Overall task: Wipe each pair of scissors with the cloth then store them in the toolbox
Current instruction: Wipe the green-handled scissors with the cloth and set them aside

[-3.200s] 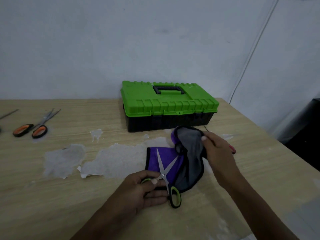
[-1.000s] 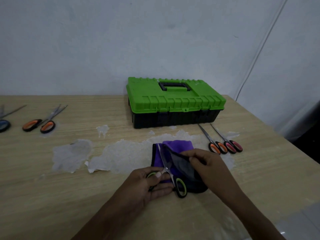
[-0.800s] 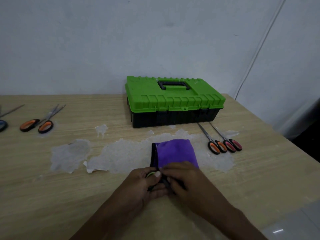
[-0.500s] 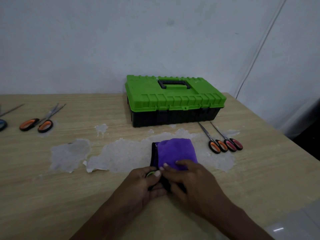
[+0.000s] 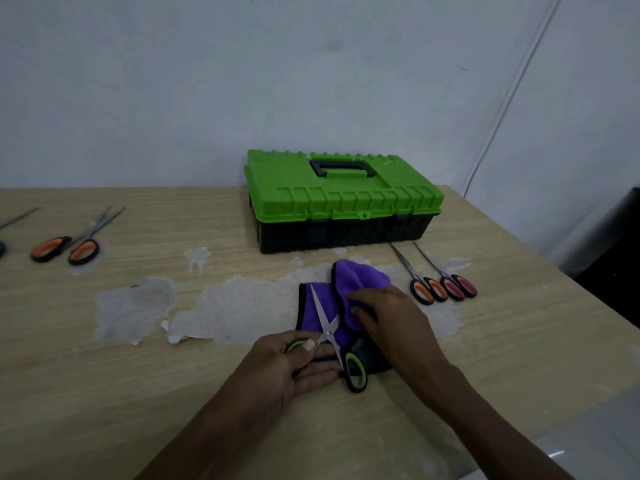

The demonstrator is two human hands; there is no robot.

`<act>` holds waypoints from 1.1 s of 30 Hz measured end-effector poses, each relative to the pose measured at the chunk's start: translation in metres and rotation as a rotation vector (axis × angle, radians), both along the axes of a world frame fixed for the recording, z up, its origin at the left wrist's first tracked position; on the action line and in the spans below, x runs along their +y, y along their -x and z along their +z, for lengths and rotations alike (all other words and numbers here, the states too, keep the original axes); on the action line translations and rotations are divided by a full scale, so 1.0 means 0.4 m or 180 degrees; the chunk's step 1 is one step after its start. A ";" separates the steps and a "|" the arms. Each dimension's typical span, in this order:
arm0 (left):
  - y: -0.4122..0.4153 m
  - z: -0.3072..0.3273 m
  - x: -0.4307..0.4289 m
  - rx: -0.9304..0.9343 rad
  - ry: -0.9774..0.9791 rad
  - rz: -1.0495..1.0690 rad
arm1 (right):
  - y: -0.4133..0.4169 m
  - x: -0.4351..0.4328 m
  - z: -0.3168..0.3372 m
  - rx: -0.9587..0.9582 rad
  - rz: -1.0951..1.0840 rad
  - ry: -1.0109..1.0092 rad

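Five scissors (image 5: pixel 327 329) (image 5: pixel 74 242) (image 5: pixel 414 277) (image 5: pixel 446 278) (image 5: pixel 19 217), one cloth (image 5: pixel 360 280), one toolbox (image 5: pixel 341 199).

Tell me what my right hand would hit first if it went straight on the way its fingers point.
The purple cloth: your right hand grips its raised fold. Beyond that, probably the blade tip of the green-handled scissors lying on the cloth, though depth is unclear.

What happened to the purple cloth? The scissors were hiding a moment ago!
The right hand pulled the flap of the purple cloth back off the green-handled scissors, baring the blades again. The left hand still holds their handle; the toolbox stays shut.
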State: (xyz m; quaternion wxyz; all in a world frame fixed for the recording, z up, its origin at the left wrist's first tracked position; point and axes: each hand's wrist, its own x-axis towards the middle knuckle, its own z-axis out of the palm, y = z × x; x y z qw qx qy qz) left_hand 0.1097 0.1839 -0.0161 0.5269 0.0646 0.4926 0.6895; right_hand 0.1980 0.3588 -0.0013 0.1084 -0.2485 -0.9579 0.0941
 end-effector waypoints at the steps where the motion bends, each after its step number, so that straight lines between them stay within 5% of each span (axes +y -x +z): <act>1: 0.000 0.000 0.000 0.0003 0.0010 0.0004 | 0.000 0.001 0.000 0.0149 0.0007 0.0068; 6: -0.005 0.002 0.000 0.0170 0.0125 0.0086 | -0.024 0.063 0.028 0.1670 -0.0606 0.1099; 11: -0.010 0.003 0.005 0.0228 0.0153 0.0158 | -0.042 0.063 0.066 0.1806 -0.0481 0.2283; 17: -0.010 0.003 0.011 0.0228 0.0181 0.0174 | -0.033 0.017 0.080 0.1524 0.0135 0.1927; 22: -0.010 0.006 0.014 0.0214 0.0146 0.0202 | 0.005 -0.048 0.012 0.0404 0.0836 0.1062; 33: -0.011 0.005 0.016 0.0175 0.0157 0.0180 | 0.072 -0.020 0.034 -0.0061 0.0965 0.0980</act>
